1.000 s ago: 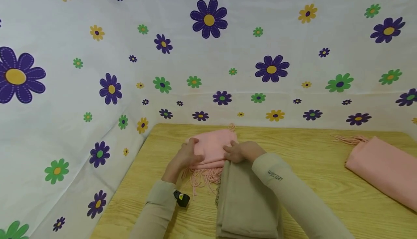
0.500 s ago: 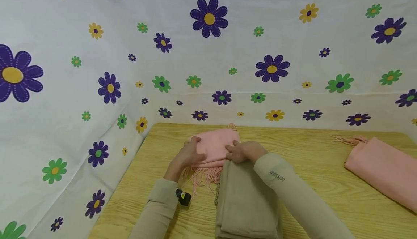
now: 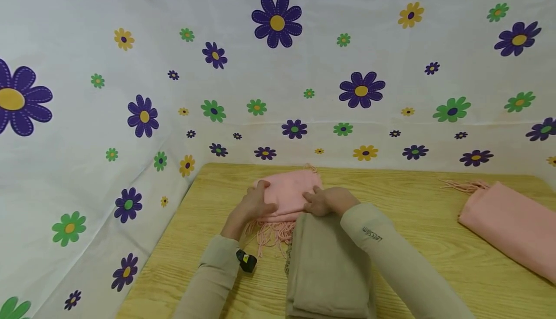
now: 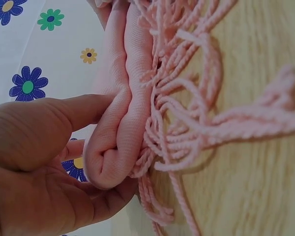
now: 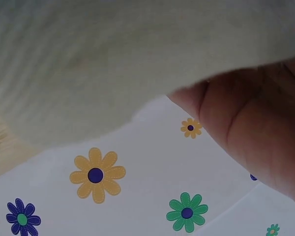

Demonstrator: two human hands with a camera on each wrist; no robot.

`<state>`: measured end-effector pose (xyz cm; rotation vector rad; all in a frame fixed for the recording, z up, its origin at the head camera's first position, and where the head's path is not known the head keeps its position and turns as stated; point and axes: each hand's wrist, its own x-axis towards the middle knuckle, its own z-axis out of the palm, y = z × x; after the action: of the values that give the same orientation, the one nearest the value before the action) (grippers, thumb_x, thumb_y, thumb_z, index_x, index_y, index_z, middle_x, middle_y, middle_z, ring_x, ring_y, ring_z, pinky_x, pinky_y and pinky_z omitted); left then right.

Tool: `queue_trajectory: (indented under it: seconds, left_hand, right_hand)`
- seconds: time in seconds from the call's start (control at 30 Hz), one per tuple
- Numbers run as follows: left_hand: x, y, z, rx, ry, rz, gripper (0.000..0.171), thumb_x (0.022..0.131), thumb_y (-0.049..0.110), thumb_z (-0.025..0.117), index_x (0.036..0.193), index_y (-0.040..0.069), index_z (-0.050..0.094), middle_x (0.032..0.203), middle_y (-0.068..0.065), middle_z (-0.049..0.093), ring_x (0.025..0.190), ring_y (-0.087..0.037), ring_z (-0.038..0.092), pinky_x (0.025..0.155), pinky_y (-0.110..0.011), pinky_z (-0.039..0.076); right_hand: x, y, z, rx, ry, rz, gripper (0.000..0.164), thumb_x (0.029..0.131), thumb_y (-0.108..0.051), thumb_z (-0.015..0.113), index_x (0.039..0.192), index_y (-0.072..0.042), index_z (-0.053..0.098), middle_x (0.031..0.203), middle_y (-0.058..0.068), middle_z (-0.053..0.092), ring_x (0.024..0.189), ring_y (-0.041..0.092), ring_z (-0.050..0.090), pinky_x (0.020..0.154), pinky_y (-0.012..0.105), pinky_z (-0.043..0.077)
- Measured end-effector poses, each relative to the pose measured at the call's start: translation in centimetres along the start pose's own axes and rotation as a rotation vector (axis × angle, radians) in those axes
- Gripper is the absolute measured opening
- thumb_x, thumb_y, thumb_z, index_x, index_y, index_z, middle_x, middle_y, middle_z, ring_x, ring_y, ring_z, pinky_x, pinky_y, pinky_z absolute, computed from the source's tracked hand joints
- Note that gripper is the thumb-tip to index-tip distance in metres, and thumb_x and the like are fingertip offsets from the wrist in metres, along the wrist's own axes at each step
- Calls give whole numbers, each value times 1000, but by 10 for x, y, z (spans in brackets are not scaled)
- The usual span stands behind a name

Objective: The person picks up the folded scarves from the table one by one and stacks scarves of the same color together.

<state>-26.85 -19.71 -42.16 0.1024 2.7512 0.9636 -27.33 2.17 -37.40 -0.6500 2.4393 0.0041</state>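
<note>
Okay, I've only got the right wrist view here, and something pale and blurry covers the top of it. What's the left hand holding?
Observer: The left hand grips the left end of a folded pink cloth.
Operator: My picture cuts off the right hand's fingertips. What are they on?
Observer: In the head view, the right hand touches that same cloth near its right side.
Operator: Any other pink cloth about?
Observer: Yes, a second pink cloth lies apart, cut off by the right edge of the head view.
</note>
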Motion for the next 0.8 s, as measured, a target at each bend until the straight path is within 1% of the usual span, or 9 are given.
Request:
queue_trajectory:
  seconds: [0.1,0.27,0.5,0.67,0.8]
  left_hand:
    - [2,1,0,1,-7,15,71,89,20,71,147,6,35,140,-34,38,116,-43,50,97,-56,44]
    - [4,3,1,-3,-15,31,70,89,19,71,147,5,35,137,-34,40,110,-40,53,94,-52,46]
    - [7,8,4,7,-19,41,70,87,18,72,146,4,36,135,-35,40,115,-44,50,95,-55,45]
    - [10,9,6,-6,-25,56,70,88,17,72,146,4,36,136,-34,40,117,-43,51,98,-54,44]
    - [13,9,8,-7,-27,74,71,87,17,73,146,3,36,135,-34,41,117,-44,51,98,-55,44]
  right_hand:
    - [-3,1,-1,-11,-5,-7,56,109,-35,29,159,-13,21,164,16,15,152,29,12,118,50,20]
    - [-7,4,-1,21,-8,-3,56,109,-35,29,159,-12,20,164,18,12,152,31,12,119,51,19]
    - [-9,13,0,62,-17,-13,58,109,-36,30,159,-11,19,165,18,10,152,33,10,119,51,17]
    - [-9,20,1,89,-19,-33,59,108,-37,30,159,-11,18,164,19,8,152,33,8,119,52,16]
    - [-10,24,3,118,-25,-21,59,108,-38,31,160,-14,17,165,18,6,152,33,7,119,53,15]
